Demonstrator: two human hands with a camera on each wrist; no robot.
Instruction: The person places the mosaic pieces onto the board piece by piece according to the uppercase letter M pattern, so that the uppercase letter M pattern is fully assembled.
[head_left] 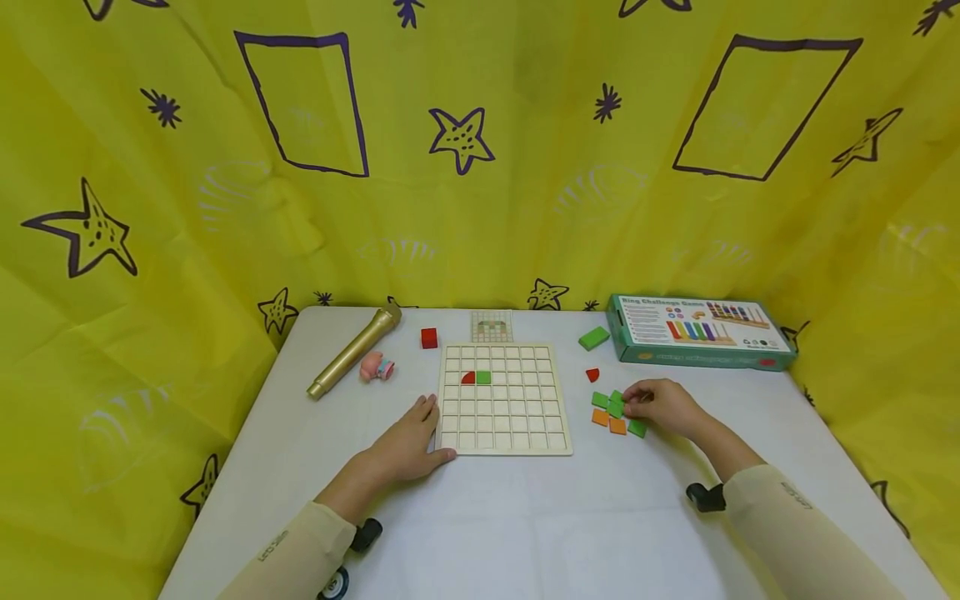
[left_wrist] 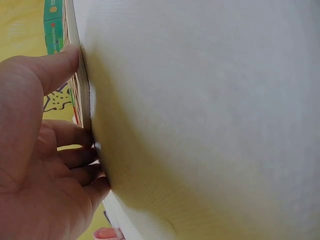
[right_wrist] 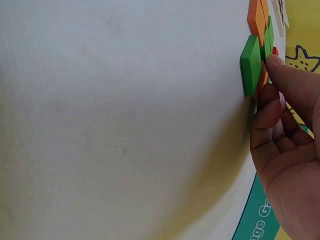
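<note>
My left hand [head_left: 408,442] lies at the left edge of a pale wooden grid board [head_left: 504,408], thumb and fingers touching its side. Two pieces sit in the board's cells, a red quarter-round tile [head_left: 468,378] and a green square tile [head_left: 483,377] beside it. Right of the board, my right hand [head_left: 663,407] is over a group of loose tiles. Its thumb and index finger pinch an orange tile [right_wrist: 262,80], hidden from the head view. Several green tiles [head_left: 601,400] and orange tiles [head_left: 617,427] lie around those fingertips; a red quarter-round tile [head_left: 593,375] is just beyond.
A pattern card [head_left: 492,327] touches the board's far side. Left of it are a red cube [head_left: 429,337], a pink toy figure [head_left: 372,367] and a gold microphone [head_left: 352,354]. A green block [head_left: 594,337] and a ring game box [head_left: 701,333] lie at the back right.
</note>
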